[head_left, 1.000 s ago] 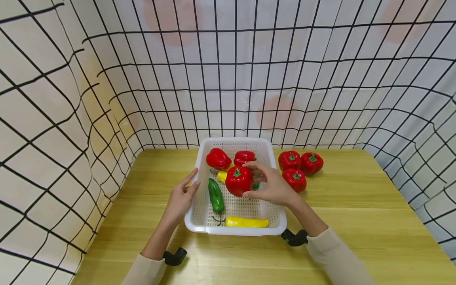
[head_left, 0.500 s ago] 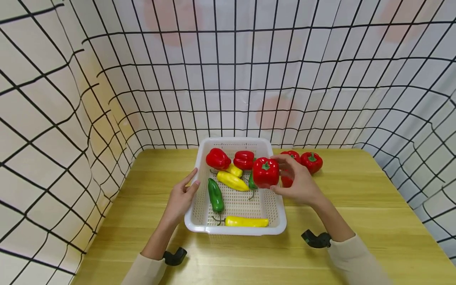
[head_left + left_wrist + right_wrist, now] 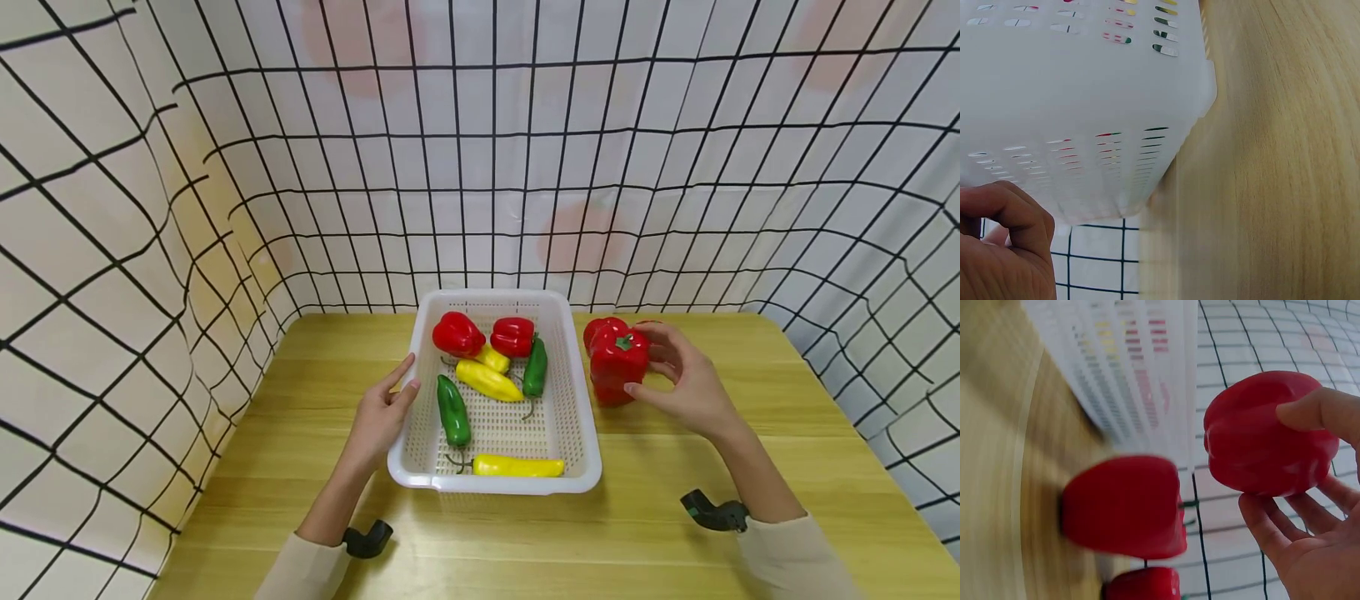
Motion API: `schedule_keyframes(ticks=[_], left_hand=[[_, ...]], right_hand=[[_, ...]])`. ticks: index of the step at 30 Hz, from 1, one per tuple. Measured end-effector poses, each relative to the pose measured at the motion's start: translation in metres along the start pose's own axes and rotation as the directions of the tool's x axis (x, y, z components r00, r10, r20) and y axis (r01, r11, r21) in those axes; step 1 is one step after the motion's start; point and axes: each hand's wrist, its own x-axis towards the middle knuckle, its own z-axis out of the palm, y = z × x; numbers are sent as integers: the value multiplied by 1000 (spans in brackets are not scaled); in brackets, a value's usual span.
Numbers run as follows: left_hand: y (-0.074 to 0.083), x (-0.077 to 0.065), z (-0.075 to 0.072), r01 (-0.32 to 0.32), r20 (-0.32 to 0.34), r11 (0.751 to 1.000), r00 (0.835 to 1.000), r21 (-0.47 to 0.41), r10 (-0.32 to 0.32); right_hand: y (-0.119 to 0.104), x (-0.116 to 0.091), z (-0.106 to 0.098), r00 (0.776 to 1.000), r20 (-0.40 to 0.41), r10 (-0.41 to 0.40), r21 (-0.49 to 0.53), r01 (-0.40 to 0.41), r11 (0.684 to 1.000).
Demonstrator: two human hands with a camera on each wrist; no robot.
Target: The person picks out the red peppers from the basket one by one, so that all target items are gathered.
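The right hand (image 3: 686, 385) holds a red bell pepper (image 3: 619, 356) above the counter (image 3: 697, 467), thumb on one side and fingers on the other, beyond the basket's rim toward three o'clock. Other red bell peppers (image 3: 1124, 507) sit on the counter, partly hidden by the held one in the head view. The left hand (image 3: 384, 412) touches the white plastic basket (image 3: 491, 483) at nine o'clock, thumb and index finger apart at the rim; I cannot tell whether it grips. Inside, red peppers (image 3: 458, 335) lie at eleven and near twelve, green peppers (image 3: 453, 411) at eight and two, one yellow pepper (image 3: 519, 467) toward six and another yellow near the middle.
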Motion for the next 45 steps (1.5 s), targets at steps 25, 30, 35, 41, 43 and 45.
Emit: schedule_keyframes(ticks=[25,30,35,41,43,45], left_hand=[[0,-1,-2,12,8,1000,1000,-10,-12],[1,-1,-1,13,8,1000,1000,-17,-13],[2,-1,-1,15,3,1000,1000,-11,-15],[1,0,-1,18,2,1000,1000,-14,-18],[0,0,-1,22,4,1000,1000,-15,-22],[0,0,-2,26,7,1000,1000,-15,-25]], right_hand=[[77,-37,-44,984,-80,161,-50,-166,985],[88,-38,-40,978,-71,198,-26,-201,979],[97,-38,-35,972,-64,227,-10,-228,974],[108,-37,-30,971,-46,235,6,-235,972],[111,-37,-29,972,-39,230,6,-230,973],[114,-37,-29,974,-33,223,1,-223,975]])
